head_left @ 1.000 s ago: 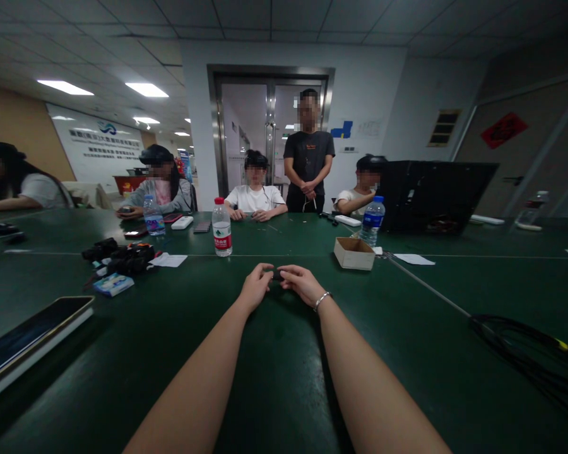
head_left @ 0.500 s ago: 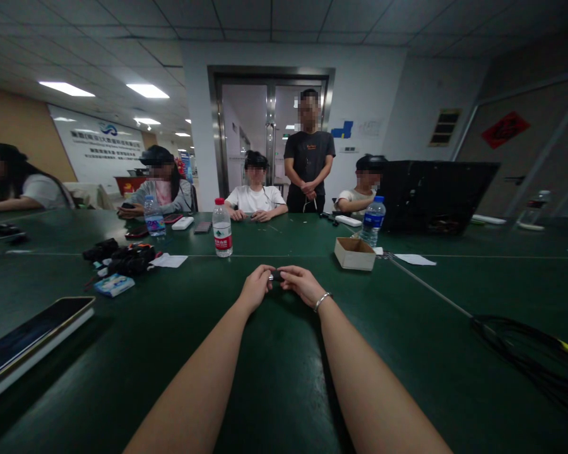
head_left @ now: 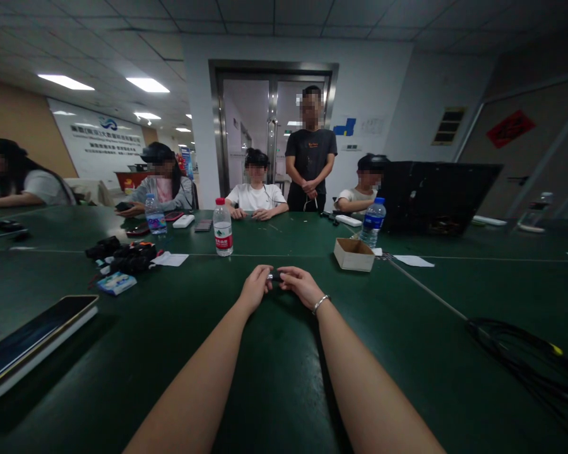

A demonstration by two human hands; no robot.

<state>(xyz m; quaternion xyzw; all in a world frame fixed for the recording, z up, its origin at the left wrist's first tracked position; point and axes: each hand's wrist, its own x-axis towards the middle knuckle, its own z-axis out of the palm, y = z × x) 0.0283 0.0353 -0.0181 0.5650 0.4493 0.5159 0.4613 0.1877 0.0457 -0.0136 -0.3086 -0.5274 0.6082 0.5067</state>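
At the middle of a dark green table (head_left: 274,366), the person's left hand (head_left: 254,287) and right hand (head_left: 305,285) pinch opposite ends of a small black object (head_left: 276,276) with a silvery left end. It looks light, hard and perhaps slippery, so its two ends seem the surest hold. Farther off stand a red-capped bottle (head_left: 223,231), left, and an open box (head_left: 353,257), right.
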